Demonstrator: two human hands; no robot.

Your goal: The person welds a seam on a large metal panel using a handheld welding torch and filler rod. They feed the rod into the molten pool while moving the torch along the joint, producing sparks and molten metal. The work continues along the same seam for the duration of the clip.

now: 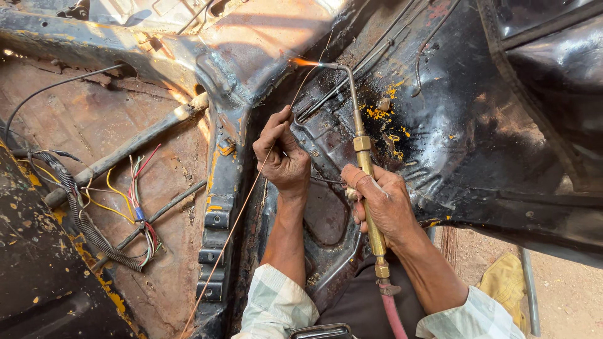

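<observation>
My right hand [381, 201] grips a brass gas torch [364, 160] by its handle. Its bent steel neck rises to a tip with a small orange flame [303, 61] playing on a rusty metal seam [251, 69] of a vehicle body. A pink hose [392, 311] trails from the torch's lower end. My left hand [282, 154] pinches a long thin filler rod [232, 226], which runs from the lower left up toward the flame. Both forearms come up from the bottom in rolled checked sleeves.
A black painted body panel [490, 125] fills the right side. Rusty floor sheet [94, 113] lies left, with a bundle of coloured wires [135, 207] and a corrugated black conduit [81, 220]. A ribbed steel channel [217, 220] runs down the middle. Sandy ground [565, 295] shows lower right.
</observation>
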